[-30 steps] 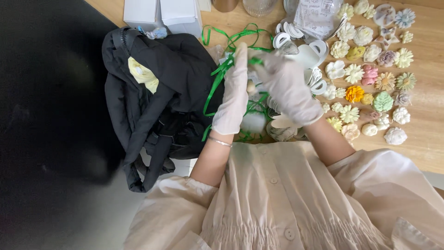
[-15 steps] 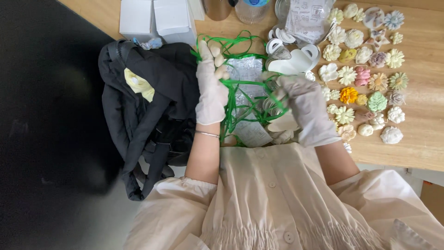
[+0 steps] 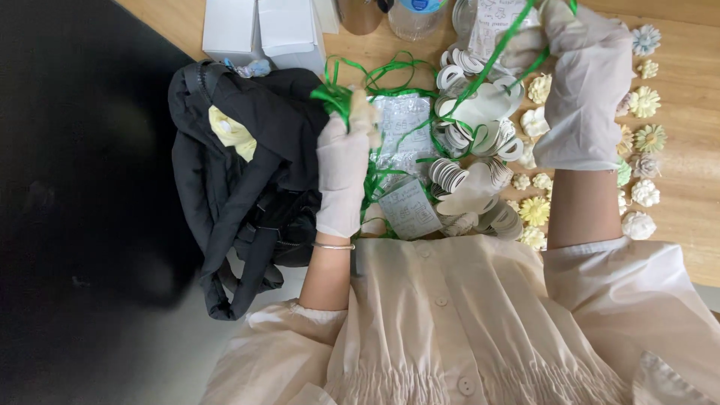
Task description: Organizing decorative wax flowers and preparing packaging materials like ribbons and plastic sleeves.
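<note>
Left hand: gloved white (image 3: 343, 169), fingers pinched shut around a bunched tangle of green ribbon (image 3: 335, 96) just above the black backpack's edge
Right hand: gloved white (image 3: 585, 82), raised toward the far side of the desk, fingers closed on the other stretch of the same ribbon, which runs taut and slanting between the two hands
Green ribbon: thin and glossy, its loose loops spilling over the clear packets and white rings in the middle of the desk
Black backpack: (image 3: 240, 172) slumped on the near left edge of the desk, straps hanging off, a pale yellow patch showing on top
White rings: (image 3: 480, 139) stacked and scattered beneath the taut ribbon, beside a clear printed packet (image 3: 397, 127)
Flowers: small moulded ones (image 3: 649, 139) in cream, yellow and green, laid in rows on the right side, near the right forearm
White boxes: (image 3: 262, 30) at the far edge, behind the backpack
Desk: light wood (image 3: 675, 232)
</note>
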